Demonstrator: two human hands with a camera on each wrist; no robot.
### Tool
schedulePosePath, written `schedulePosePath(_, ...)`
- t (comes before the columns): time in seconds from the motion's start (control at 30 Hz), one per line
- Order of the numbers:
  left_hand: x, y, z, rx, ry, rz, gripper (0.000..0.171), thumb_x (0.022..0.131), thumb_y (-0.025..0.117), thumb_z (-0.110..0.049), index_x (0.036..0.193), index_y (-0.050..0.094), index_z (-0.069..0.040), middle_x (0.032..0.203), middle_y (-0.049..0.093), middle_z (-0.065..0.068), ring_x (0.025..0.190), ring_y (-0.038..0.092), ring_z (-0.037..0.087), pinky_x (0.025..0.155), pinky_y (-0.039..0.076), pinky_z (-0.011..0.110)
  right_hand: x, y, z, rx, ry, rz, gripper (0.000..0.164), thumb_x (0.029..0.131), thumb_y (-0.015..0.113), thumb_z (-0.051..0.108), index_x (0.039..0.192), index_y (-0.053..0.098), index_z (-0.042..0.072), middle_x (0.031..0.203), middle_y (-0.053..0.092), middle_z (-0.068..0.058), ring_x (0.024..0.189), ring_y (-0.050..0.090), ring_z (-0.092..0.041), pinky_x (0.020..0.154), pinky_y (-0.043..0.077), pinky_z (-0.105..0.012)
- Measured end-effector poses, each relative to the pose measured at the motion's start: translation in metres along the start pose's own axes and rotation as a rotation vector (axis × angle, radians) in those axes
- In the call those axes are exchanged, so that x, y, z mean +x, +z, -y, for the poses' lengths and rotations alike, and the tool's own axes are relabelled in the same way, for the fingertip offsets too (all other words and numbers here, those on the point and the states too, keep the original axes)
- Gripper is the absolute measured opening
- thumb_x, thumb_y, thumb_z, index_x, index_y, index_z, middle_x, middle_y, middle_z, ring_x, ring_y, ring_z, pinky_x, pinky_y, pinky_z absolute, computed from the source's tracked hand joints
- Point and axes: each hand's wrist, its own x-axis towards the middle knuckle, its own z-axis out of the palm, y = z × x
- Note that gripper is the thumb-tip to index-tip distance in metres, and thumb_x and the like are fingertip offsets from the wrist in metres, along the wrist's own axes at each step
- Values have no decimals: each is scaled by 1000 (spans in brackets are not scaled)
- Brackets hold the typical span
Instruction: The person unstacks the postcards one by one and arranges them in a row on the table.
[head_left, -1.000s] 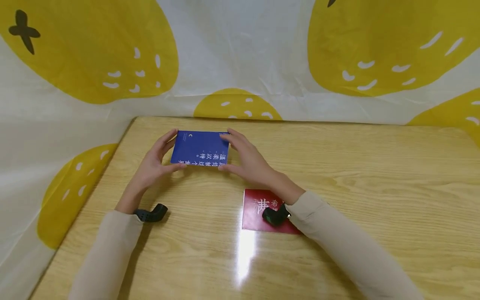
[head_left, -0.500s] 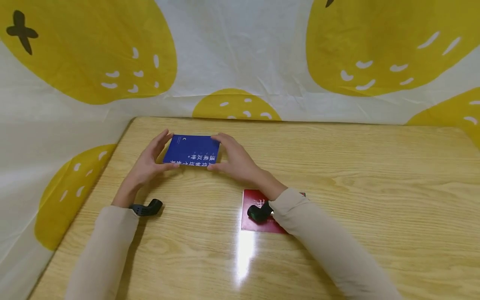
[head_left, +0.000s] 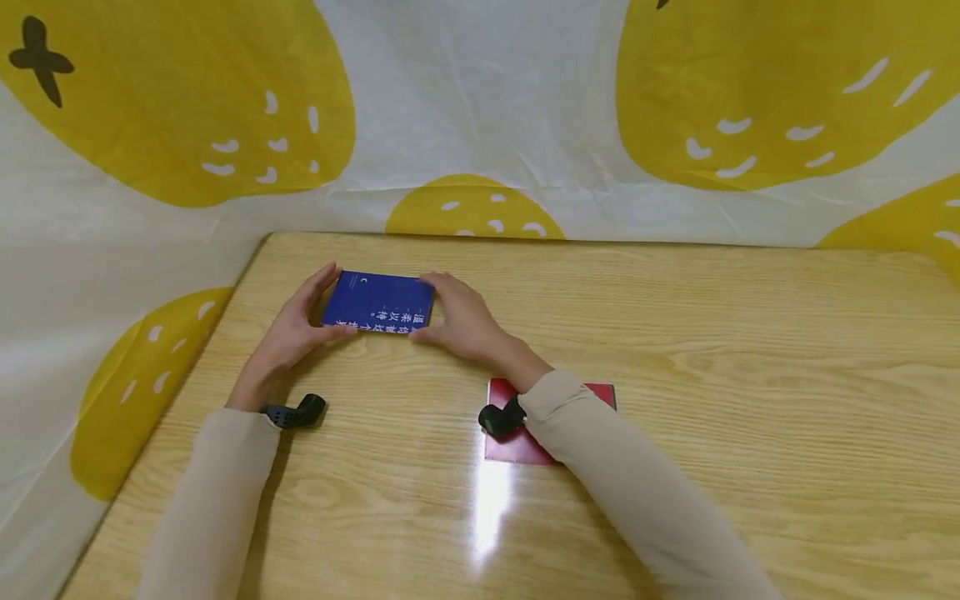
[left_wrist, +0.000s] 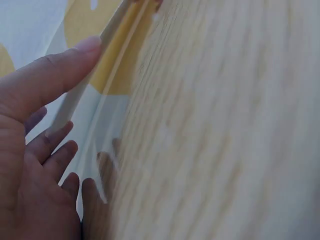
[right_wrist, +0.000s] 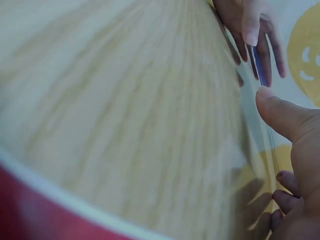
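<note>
A thin blue book [head_left: 382, 302] with white Chinese lettering and a small moon mark lies flat between both hands, low over the table. My left hand [head_left: 294, 327] grips its left end, thumb on the near edge and fingers at the far corner. At the other end, my right hand [head_left: 467, 321] pinches it the same way. In the left wrist view the book's edge [left_wrist: 76, 102] shows as a narrow strip under the left thumb [left_wrist: 75, 62]. The right wrist view catches the book [right_wrist: 258, 65] nearly edge-on, with the right thumb [right_wrist: 280, 112] on its near side.
A red booklet [head_left: 517, 450] rests on the wooden table [head_left: 390, 500], partly covered by the right wrist and its dark camera mount [head_left: 501, 419]. Behind and to the left hangs a white cloth [head_left: 487, 100] printed with yellow fruit.
Both hands have carried the blue book left and slightly toward me, lowering it closer to the tabletop. The right forearm has shifted left across the red booklet.
</note>
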Motion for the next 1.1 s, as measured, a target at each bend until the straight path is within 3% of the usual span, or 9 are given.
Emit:
schedulePosePath(0.3,5,-1,1,62,-2,1,95,76,77,5,151,19,0,155,21,18,143,13,28,116,9,43,3,4,-3,-41,29,-13,86,78,79,40,146,37,10,150,37,-9,141,23,-24,113,19,-44)
schedulePosePath(0.53,13,-7,29,176,-30,-4,97,76,82,-10,153,23,-14,156,25,5,144,12,20,116,5,43,4,7,-2,-97,66,-6,86,78,77,44,146,37,12,150,37,-7,141,22,-22,110,19,-45)
schedulePosePath(0.63,16,-9,34,217,-30,0,96,76,82,-17,153,24,-17,155,26,3,143,12,19,116,5,43,4,7,-1,-121,76,-1,85,79,76,46,147,36,12,151,35,-6,142,21,-21,110,19,-45)
schedulePosePath(0.87,16,-7,33,282,-22,30,95,77,82,-20,153,24,-17,157,17,11,144,7,29,115,5,51,4,7,-2,-154,75,18,85,81,73,48,148,35,13,153,30,-6,143,17,-20,111,18,-45)
schedulePosePath(1.1,15,-5,33,298,-19,26,97,77,82,-20,153,22,-14,157,17,13,144,8,31,115,6,51,2,9,-3,-173,51,40,84,83,69,49,149,32,13,156,25,-6,144,13,-20,111,17,-47)
